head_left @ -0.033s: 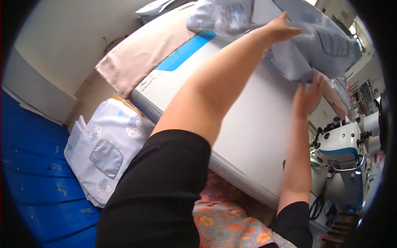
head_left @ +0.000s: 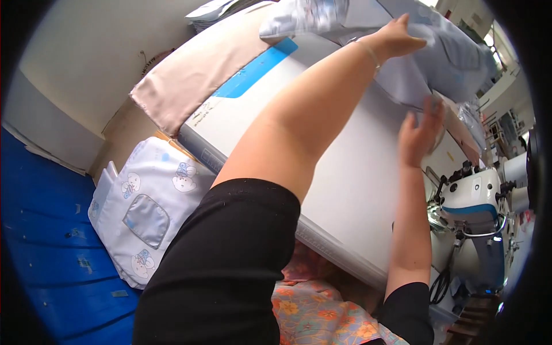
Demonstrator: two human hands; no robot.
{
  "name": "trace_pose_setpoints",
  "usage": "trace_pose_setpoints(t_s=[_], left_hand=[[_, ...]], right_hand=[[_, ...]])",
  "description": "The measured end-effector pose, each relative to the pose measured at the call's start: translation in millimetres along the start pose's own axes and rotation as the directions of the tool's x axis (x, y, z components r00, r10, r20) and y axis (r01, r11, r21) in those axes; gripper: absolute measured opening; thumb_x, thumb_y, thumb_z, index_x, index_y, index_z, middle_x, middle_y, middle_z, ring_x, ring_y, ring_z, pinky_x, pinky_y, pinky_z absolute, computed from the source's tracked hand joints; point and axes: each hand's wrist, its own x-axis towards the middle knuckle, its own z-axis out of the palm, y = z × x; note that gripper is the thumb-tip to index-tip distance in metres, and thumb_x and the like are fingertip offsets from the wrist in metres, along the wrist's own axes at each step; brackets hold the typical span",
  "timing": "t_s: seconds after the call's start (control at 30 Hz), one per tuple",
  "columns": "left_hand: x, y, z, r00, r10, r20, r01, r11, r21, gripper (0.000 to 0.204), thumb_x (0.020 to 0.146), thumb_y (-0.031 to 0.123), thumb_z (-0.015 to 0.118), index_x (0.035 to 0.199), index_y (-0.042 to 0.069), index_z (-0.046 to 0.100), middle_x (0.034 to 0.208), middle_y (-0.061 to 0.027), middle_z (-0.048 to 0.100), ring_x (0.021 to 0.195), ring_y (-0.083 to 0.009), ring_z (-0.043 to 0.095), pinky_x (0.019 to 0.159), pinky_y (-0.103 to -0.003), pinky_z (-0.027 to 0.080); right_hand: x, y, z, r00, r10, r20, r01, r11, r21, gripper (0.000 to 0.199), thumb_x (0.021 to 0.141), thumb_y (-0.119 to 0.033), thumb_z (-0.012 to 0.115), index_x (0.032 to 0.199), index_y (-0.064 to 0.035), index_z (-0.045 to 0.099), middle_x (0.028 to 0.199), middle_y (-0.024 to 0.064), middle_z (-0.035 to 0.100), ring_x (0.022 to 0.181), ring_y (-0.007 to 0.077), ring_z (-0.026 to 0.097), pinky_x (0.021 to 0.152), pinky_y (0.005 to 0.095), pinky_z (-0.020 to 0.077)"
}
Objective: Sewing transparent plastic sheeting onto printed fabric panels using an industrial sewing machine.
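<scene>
1. Since the earlier frame, the right hand (head_left: pixel 421 135) has shifted left, the left hand (head_left: pixel 397 41) slightly right.
2. One rumpled heap of pale blue cloth (head_left: pixel 414 75), partly printed, lies across the white table's (head_left: pixel 356 190) far end, long axis left to right.
3. Left thumb and forefinger spread over it, nothing visibly pinched; right fingers, blurred, parted by its near edge, hold unclear.
4. Outward: one pink cloth (head_left: pixel 192 72), one printed bundle (head_left: pixel 158 195), one machine (head_left: pixel 471 192).

No text can be read. Small dark marks (head_left: pixel 201 113) on the tabletop (head_left: pixel 351 178) near its left corner, beside the blue strip (head_left: pixel 256 70), are too tiny to make out.
</scene>
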Motion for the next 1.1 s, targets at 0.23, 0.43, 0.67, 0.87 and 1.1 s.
trace_pose_setpoints(t_s=[0.23, 0.43, 0.67, 0.87, 1.1], left_hand=[[-49, -81, -34, 0.966, 0.156, 0.208, -0.254, 0.403, 0.879, 0.033, 0.095, 0.031, 0.056, 0.102, 0.007, 0.078, 0.11, -0.0186, 0.073, 0.099, -0.0335, 0.072, 0.085, -0.049, 0.056], [-461, -155, -215, 0.564, 0.223, -0.795, 0.34, 0.815, 0.469, 0.045, 0.093, 0.008, 0.06, 0.134, -0.009, 0.051, 0.135, -0.0257, 0.057, 0.127, -0.0375, 0.053, 0.112, -0.042, 0.039], [-712, -305, -55, 0.52, -0.8, -0.298, 0.558, 0.054, 0.828, 0.092, 0.082, 0.041, 0.075, 0.154, 0.003, 0.033, 0.161, -0.0171, 0.03, 0.151, -0.0317, 0.025, 0.121, -0.057, 0.019], [-767, -374, -27, 0.497, -0.852, -0.166, 0.265, -0.033, 0.964, 0.078, 0.09, 0.027, 0.061, 0.158, 0.01, 0.028, 0.167, -0.0156, 0.017, 0.155, -0.0321, 0.013, 0.122, -0.062, 0.007], [-792, -375, -93, 0.525, -0.795, -0.303, 0.413, -0.074, 0.908, 0.058, 0.092, 0.01, 0.051, 0.149, 0.013, 0.044, 0.164, -0.0105, 0.028, 0.151, -0.0297, 0.027, 0.12, -0.058, 0.02]], right_hand=[[-26, -51, 52, 0.836, 0.007, 0.548, -0.206, 0.931, 0.301, 0.056, 0.096, -0.031, 0.065, 0.142, -0.0024, 0.051, 0.143, 0.0273, 0.051, 0.136, 0.0402, 0.046, 0.114, 0.044, 0.0378], [-34, -75, -31, 0.702, -0.162, 0.693, -0.206, 0.886, 0.415, 0.046, 0.1, -0.026, 0.056, 0.139, -0.0029, 0.057, 0.15, 0.0173, 0.049, 0.143, 0.0315, 0.041, 0.118, 0.0396, 0.0305], [-78, -175, -179, 0.267, -0.609, 0.747, 0.154, 0.792, 0.59, 0.084, 0.073, -0.002, 0.076, 0.15, -0.011, 0.043, 0.159, 0.0269, 0.03, 0.146, 0.0495, 0.03, 0.118, 0.0566, 0.0276], [-84, -169, -177, 0.223, -0.599, 0.769, 0.205, 0.8, 0.564, 0.097, 0.07, 0.012, 0.064, 0.155, -0.022, 0.032, 0.159, 0.0303, 0.027, 0.144, 0.0541, 0.03, 0.115, 0.0625, 0.0301], [-96, -150, -191, 0.196, -0.59, 0.783, 0.231, 0.804, 0.548, 0.09, 0.075, 0.009, 0.056, 0.155, -0.0243, 0.031, 0.155, 0.0376, 0.025, 0.139, 0.0609, 0.032, 0.112, 0.0679, 0.0294]])
